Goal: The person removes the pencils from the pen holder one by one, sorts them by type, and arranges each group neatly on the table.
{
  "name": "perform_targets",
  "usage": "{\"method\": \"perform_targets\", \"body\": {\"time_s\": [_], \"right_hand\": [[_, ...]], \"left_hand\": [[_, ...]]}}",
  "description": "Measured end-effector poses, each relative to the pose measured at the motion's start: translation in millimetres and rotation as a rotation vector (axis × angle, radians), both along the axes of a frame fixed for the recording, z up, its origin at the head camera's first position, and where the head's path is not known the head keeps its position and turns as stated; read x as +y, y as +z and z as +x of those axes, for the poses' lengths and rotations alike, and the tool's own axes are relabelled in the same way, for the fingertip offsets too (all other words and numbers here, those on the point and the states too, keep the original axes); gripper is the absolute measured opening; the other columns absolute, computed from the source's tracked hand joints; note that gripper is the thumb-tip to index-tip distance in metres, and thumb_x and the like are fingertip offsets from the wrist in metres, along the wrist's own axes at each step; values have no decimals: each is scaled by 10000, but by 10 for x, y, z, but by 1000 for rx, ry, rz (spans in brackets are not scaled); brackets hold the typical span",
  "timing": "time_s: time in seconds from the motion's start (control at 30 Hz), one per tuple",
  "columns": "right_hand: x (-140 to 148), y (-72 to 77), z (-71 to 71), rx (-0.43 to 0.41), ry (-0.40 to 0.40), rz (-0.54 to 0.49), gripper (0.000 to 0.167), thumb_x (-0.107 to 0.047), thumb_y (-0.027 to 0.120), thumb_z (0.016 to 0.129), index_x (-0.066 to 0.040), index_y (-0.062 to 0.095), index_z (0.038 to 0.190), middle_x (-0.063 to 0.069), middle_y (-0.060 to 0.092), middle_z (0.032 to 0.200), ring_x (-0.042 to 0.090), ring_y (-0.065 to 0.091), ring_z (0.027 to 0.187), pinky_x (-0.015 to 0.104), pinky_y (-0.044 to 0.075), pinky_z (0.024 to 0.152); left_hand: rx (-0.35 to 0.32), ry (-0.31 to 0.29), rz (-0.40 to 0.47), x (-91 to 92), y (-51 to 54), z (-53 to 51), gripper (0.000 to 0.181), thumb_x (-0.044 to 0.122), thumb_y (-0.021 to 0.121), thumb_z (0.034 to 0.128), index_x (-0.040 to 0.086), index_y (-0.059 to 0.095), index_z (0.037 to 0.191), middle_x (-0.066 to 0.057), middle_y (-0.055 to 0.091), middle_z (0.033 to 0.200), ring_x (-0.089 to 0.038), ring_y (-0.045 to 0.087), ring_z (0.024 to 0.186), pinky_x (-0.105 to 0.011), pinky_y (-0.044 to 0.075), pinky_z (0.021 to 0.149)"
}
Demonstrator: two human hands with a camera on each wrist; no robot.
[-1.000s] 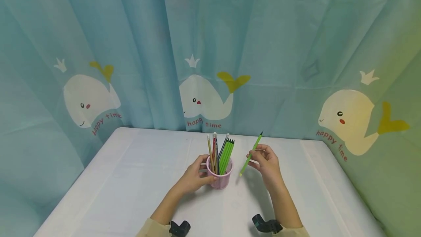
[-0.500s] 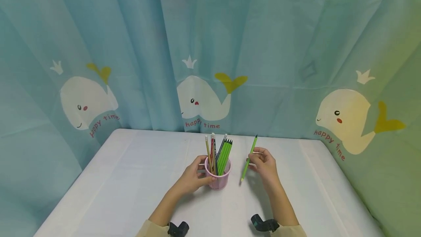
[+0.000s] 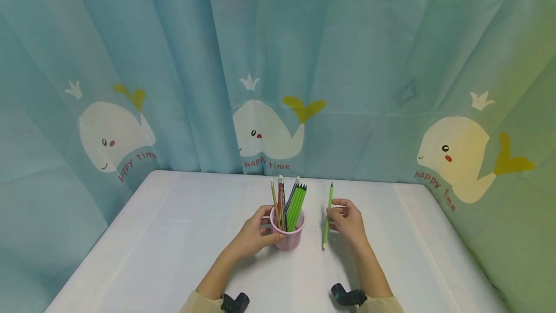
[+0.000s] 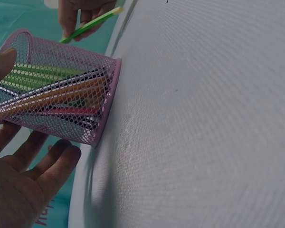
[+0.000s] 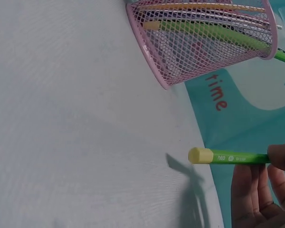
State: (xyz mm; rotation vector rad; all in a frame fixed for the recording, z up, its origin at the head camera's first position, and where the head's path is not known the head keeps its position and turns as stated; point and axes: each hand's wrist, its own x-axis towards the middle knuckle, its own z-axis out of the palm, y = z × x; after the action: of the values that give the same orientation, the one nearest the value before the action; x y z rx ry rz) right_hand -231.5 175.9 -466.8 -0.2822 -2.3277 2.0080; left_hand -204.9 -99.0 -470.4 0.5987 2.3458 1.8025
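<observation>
Moved since the frame half a second earlier: single green pencil (image 3: pixel 327 226), swung nearer to vertical in the head view, dark tip shifted left, pale end lower. Left hand and cup hold the same position.

Whale print (image 3: pixel 115 134), left: white, with crown and lettering, on the blue-green curtain (image 3: pixel 369 52) behind the table (image 3: pixel 173 235).

Left sleeve (image 3: pixel 201 303): beige; dark wrist device (image 3: pixel 236 302) beside it.

Left hand (image 3: pixel 254 238): grip spread to the width of the cup and holding its side, thumb across the near face, fingers round the far side.

Mesh cup (image 3: pixel 290 242): pink, upright on the table, between the two hands.

Contents, leaning in the cup: one yellowish pencil (image 3: pixel 274 202); a red one, mostly hidden; dark patterned pencils (image 3: pixel 284 206), pale ends up; several green pencils (image 3: pixel 297 209), dark points up, bunched at the right.

Single green pencil: just right of the cup and apart from it, point up, pale end down, raised above the table; small white lettering near the pale end.

Right hand (image 3: pixel 348 221): grip narrowed to a pinch, thumb and fingers on the single green pencil.

Right sleeve (image 3: pixel 380 305): beige; second dark wrist device (image 3: pixel 347 296) at its left.
</observation>
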Motion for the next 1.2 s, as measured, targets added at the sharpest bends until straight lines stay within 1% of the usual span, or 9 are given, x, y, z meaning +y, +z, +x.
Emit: {"method": "perform_targets", "body": {"time_s": [0.13,0.23,0.4,0.63,0.93,1.07,1.2], "right_hand": [[-10,-18,-8,-11,-4,51,332,-91,666,926,-45,556,1236,86,634,950,166,621,811,316,619,676],[-9,-54,-12,-28,2,97,337,-94,681,918,-43,564,1230,103,647,951,168,633,799,325,617,667],[10,-112,-21,-43,2,163,344,-101,701,905,-53,577,1223,131,674,959,184,669,763,314,615,642],[39,-131,-19,-66,-16,173,375,-96,714,881,-44,573,1225,132,672,950,181,673,716,307,610,603],[70,-173,0,-98,-14,251,391,-73,721,860,-33,582,1224,114,667,905,170,660,690,285,607,584],[77,-166,-4,-94,-1,242,397,-62,717,863,-20,582,1234,117,673,899,171,651,680,292,606,582],[75,-150,-11,-90,7,209,393,-73,715,873,-20,587,1241,120,686,916,180,655,695,304,611,593]], "left_hand": [[-4,5,-10,0,1,-13,687,134,799,841,56,424,1412,-187,517,1397,-390,558,1256,-499,505,1037],[-5,6,-23,0,-11,-19,690,146,800,842,54,422,1412,-189,519,1394,-388,560,1254,-488,508,1035],[2,3,-18,-3,-10,-19,688,137,798,843,44,420,1411,-199,517,1392,-401,556,1256,-497,506,1035],[1,2,-10,2,24,-4,684,123,796,840,53,427,1413,-190,524,1388,-396,561,1252,-508,504,1034],[-3,4,-29,-4,33,9,699,135,800,839,51,419,1420,-196,517,1397,-399,556,1256,-506,507,1032],[1,2,-26,-8,31,9,698,132,799,840,49,419,1418,-197,518,1393,-399,558,1255,-504,508,1031],[-3,2,-21,-4,34,15,698,133,799,841,49,418,1419,-198,516,1397,-401,558,1254,-510,505,1033]]}}
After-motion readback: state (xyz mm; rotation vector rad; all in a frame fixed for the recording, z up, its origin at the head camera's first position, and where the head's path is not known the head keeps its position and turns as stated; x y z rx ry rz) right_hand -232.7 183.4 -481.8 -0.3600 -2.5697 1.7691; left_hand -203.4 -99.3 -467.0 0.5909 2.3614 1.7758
